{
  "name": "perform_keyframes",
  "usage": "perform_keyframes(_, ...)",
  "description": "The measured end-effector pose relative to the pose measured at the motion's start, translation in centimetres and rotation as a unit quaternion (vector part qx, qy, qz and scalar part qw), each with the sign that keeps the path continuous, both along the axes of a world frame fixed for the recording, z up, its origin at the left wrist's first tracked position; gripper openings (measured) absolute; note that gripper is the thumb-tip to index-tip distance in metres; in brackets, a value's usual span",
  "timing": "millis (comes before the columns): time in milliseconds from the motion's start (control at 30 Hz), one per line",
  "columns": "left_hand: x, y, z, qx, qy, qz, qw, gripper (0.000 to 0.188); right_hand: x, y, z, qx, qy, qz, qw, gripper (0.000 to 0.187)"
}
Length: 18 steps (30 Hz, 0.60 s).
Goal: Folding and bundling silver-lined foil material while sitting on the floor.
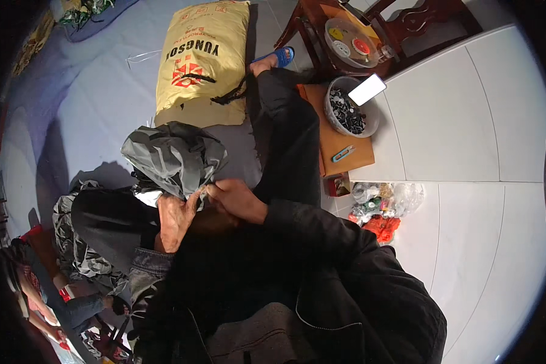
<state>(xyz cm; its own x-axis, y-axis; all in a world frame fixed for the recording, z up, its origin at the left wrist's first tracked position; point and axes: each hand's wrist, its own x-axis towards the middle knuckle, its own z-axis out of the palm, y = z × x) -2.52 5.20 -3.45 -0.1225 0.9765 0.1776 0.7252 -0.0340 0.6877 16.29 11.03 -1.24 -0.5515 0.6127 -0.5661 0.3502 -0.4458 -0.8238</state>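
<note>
Crumpled dark grey cloth (173,155), thin and slightly shiny, lies bunched over my lap. At its near edge, my left hand (176,221) is closed on the cloth, thumb stretched toward the other hand. My right hand (239,199) meets it there, fingers curled in a pinch at the same edge. Whether a small piece sits between the fingertips is hidden. A bit of white material (147,197) shows under the cloth, beside my left hand.
A yellow woven sack (203,54) lies ahead. At right, a tub of small black and white pieces (349,115) bears a white phone-like slab (367,90); blue thread snips (343,153) lie nearby. Plastic bags (382,209) lie on the floor. Another person (85,309) is at lower left.
</note>
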Motion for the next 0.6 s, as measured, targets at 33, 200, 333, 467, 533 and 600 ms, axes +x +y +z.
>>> perform_keyframes(33, 0.0, 0.1, 0.2, -0.004, 0.020, -0.002, 1.000, 0.056, 0.2, 0.0, -0.4, 0.001, -0.001, -0.001, 1.000, 0.027)
perform_keyframes(200, 0.3, 0.4, 0.0, 0.004, 0.038, 0.008, 0.999, 0.057, 0.3, -0.5, -3.8, -0.154, 0.162, -0.061, 0.973, 0.026)
perform_keyframes(333, 0.2, 0.5, 0.1, 0.004, 0.012, 0.011, 1.000, 0.049, -0.5, -0.7, -4.9, 0.359, -0.009, -0.001, 0.933, 0.027)
perform_keyframes(467, 0.8, 0.8, 1.6, -0.014, -0.008, -0.017, 1.000, 0.043, 0.0, -0.8, -5.4, 0.511, -0.049, 0.024, 0.858, 0.034)
perform_keyframes(533, 0.4, 0.1, 1.9, -0.023, -0.008, -0.022, 0.999, 0.042, 0.0, -0.8, -3.7, 0.353, 0.039, -0.019, 0.934, 0.032)
perform_keyframes(600, 0.4, 0.1, 0.2, 0.003, -0.049, -0.013, 0.999, 0.038, 0.2, -0.3, -1.9, 0.210, 0.045, -0.027, 0.976, 0.033)
